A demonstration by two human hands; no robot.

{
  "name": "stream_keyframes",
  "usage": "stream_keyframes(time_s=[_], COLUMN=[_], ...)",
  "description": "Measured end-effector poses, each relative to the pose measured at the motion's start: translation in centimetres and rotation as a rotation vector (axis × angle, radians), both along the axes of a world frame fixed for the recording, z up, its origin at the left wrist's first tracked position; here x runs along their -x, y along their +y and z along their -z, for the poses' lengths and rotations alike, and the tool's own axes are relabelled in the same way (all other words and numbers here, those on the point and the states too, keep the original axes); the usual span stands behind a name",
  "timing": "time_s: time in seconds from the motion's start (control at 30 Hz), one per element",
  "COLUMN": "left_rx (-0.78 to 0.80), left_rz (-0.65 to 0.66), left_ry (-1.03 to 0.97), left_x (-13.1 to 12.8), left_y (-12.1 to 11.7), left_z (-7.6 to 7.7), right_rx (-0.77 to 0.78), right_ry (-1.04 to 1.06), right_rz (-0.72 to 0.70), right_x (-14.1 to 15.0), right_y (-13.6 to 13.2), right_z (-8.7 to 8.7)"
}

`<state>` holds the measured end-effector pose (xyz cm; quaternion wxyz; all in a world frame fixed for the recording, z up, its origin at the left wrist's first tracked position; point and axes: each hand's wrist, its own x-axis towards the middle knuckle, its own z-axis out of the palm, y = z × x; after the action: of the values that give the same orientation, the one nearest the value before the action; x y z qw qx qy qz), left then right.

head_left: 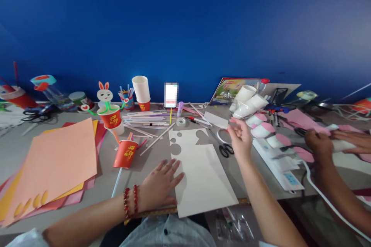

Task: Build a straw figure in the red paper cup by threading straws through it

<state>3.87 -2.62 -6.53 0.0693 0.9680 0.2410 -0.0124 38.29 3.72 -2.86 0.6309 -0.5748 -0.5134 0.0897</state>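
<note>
One white paper sheet [203, 173] lies flat at the near edge of the grey table [139, 177], long and rectangular, with round bites cut out along its far end. The left hand [160, 187] rests palm down with fingers spread on the sheet's left edge, at 9 o'clock from its middle; two red bead bracelets [130, 202] ring that wrist. The right hand [242, 139] is raised at 1 o'clock of the sheet, fingers loosely curled; whether it pinches anything I cannot tell. One pair of black-handled scissors [224, 148] lies just left of that hand.

At 9 o'clock from the sheet sits a fanned stack of coloured card [55, 166], peach on top. At 10 o'clock one red paper cup [125, 154] leans tilted, and a second red cup [111, 117] stands beyond it, with a paper rabbit [104, 94] behind. A loose bundle of thin straws [147, 121] lies at 11 o'clock. At 3 o'clock another person's two hands [333, 142] rest on pink paper [301, 121].
</note>
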Motion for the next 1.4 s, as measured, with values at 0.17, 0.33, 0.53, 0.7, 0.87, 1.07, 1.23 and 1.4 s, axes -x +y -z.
stream_keyframes(time_s=[0.17, 0.33, 0.53, 0.7, 0.87, 1.07, 1.23, 1.4], left_rx=[0.015, 0.082, 0.121, 0.123, 0.117, 0.164, 0.178, 0.141], left_rz=[-0.041, -0.09, -0.155, -0.121, -0.117, -0.11, -0.107, -0.118], left_ry=[0.009, 0.024, -0.01, -0.081, -0.095, -0.118, -0.13, -0.132], left_x=[1.2, 1.9, 0.5, -0.6, -0.8, -0.7, -0.6, -0.8], left_y=[-0.8, -1.6, -1.5, -0.9, -0.6, -0.8, -0.6, -0.6], left_z=[-1.0, -1.9, -2.0, -0.6, 1.1, 0.6, 0.5, 1.2], right_rx=[0.029, -0.008, 0.07, 0.062, -0.042, -0.02, 0.023, 0.019], right_ry=[-0.074, -0.055, -0.067, -0.368, -0.543, -0.524, -0.479, -0.555], right_rz=[0.045, 0.05, -0.029, -0.129, -0.257, -0.444, -0.556, -0.561], right_x=[-0.8, -0.4, 0.6, 2.4, 6.8, 13.9, 18.3, 21.9], right_y=[-0.6, -1.3, -1.6, 1.0, 6.5, 13.5, 17.0, 17.8], right_z=[1.4, 1.5, 2.0, 0.4, -3.9, -6.8, -7.0, -8.1])
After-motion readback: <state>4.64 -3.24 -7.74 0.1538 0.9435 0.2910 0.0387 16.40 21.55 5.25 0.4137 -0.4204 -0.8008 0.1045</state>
